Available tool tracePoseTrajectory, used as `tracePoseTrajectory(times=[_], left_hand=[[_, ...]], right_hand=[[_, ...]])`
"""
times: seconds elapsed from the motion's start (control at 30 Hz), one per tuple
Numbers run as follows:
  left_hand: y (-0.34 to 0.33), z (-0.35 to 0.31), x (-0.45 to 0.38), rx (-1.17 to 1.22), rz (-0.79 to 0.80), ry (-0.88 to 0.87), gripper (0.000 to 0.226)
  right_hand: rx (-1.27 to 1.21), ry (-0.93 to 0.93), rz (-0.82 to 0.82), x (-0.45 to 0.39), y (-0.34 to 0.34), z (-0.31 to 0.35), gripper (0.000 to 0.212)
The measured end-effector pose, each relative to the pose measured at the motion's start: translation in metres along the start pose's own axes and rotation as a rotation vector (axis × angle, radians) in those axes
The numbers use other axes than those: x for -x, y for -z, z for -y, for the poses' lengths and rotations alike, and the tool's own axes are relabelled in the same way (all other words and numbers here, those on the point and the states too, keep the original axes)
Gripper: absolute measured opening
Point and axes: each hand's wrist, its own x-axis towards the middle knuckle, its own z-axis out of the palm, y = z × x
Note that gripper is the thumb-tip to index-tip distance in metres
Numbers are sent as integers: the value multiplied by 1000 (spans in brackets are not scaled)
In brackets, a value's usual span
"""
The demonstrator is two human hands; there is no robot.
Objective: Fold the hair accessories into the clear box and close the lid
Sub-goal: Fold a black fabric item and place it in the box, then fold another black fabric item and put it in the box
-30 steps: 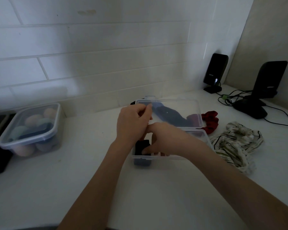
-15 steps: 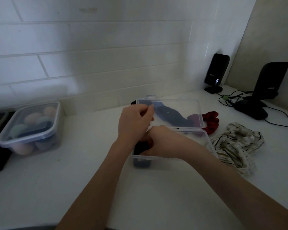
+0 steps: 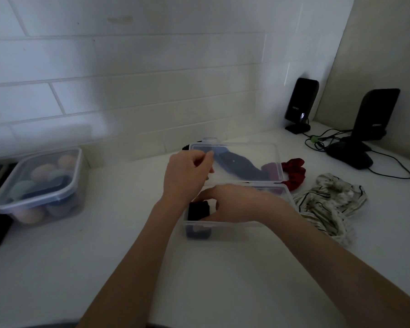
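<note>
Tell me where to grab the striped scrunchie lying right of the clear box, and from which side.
Take the striped scrunchie from above with the right hand, pinching the bunched ridge at its upper middle. It lies flat and spread out on the counter, with nothing on top of it, so a top-down pinch should gather the loose fabric. Its left edge sits close to the clear box, so a side approach looks cramped.

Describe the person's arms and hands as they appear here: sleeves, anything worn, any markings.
Both forearms are bare right down to the bottom edge of the picture, with no sleeves showing. The left hand and the right hand wear no gloves, and no watch, bracelet or ring can be seen on either. The light is dim, so small marks or nail polish on the fingers cannot be told.
</note>
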Motion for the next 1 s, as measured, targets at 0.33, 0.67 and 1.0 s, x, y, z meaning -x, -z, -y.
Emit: tracePoseTrajectory(times=[0.33, 0.67, 1.0], left_hand=[[0, 3, -2, -7, 28, 6, 39], [1, -1, 1, -41, 19, -45, 39], [0, 2, 1, -185, 83, -296, 43]], right_hand=[[-461, -175, -801, 45, 88, -59, 30], [-576, -453, -393, 29, 45, -144, 21], [-528, -352, -398, 13, 30, -143, 15]])
